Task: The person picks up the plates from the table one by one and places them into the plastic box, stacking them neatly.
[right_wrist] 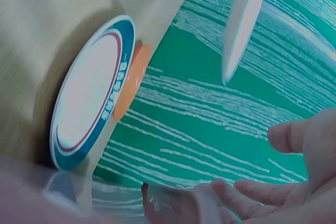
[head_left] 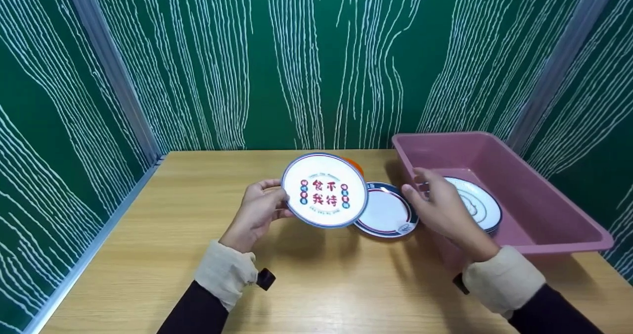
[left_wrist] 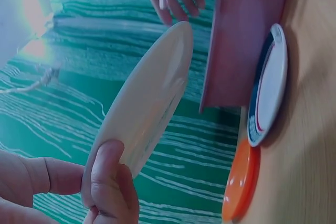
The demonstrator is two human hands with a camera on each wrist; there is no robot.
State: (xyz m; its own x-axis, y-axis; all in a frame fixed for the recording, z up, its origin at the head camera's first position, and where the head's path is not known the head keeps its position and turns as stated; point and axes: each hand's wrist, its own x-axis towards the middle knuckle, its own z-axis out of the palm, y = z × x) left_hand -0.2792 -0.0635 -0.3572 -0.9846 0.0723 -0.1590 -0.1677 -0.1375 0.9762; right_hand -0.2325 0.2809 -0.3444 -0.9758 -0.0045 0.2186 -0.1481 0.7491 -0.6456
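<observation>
- Head view: I had the left hand [head_left: 257, 210] pinching the lettered plate [head_left: 324, 190] by its left rim, lifted above the counter [head_left: 178, 200].
- From the left wrist view, I saw digits against both faces; I judged that this edge grip left the printing uncovered and tipped toward the head camera.
- My right hand [head_left: 440, 200] held nothing, its thumb well parted from loosely extended fingers. It hung around the left side of the pink tub [head_left: 559, 249]; whether it touched the rim, I could not tell.
- Just beside the tub, the blue-rimmed plate [head_left: 385, 210] lay face up on the counter, which probably kept it steady; the lettered plate overlapped its left edge in the head view.
- Farther back sat an orange dish [head_left: 356, 166], mostly hidden from the head camera.
- Inside the tub, the white plates [head_left: 482, 203] appeared stacked; I supposed like shapes nested well there, with high walls to stop sliding.
</observation>
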